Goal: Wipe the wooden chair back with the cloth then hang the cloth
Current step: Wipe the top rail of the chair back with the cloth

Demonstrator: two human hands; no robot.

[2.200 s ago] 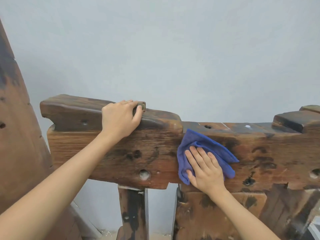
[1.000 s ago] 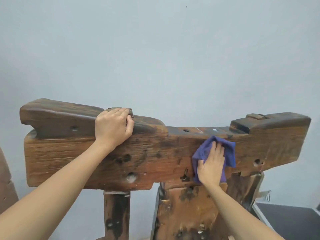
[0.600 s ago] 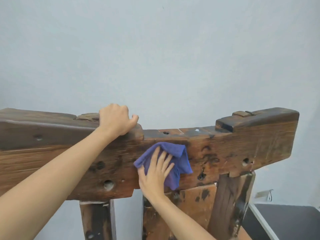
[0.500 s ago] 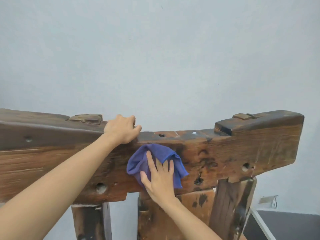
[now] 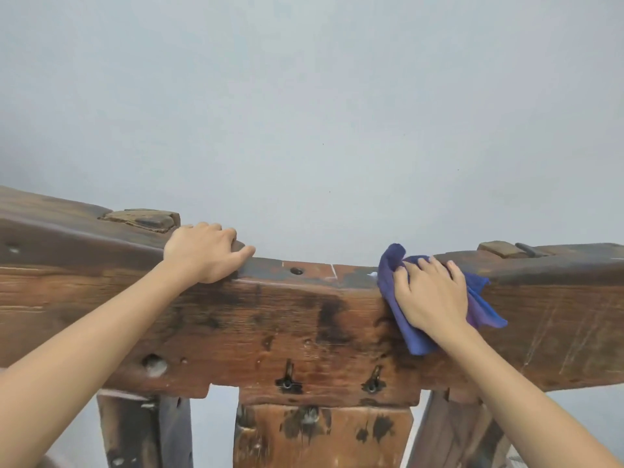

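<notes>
Cloth point(image 5: 418, 336), blue and crumpled, lies draped over the top edge of the chair back point(image 5: 270, 319), toward its right side, with one end poking up above the rail and the rest hanging down the near face of the wood. The right hand point(image 5: 434, 295) presses flat on it, fingers spread and laid over the top edge, so the grip is an open palm pinning the cloth against the wood rather than a closed fist. The left hand point(image 5: 206, 253) rests on top of the rail further left, fingers curled over the far edge and thumb pointing right, holding the wood itself. Between the two hands the top of the rail dips lower. Below the rail, a broad centre slat point(image 5: 320, 437) runs down. A pale wall point(image 5: 304, 113) fills the background.
</notes>
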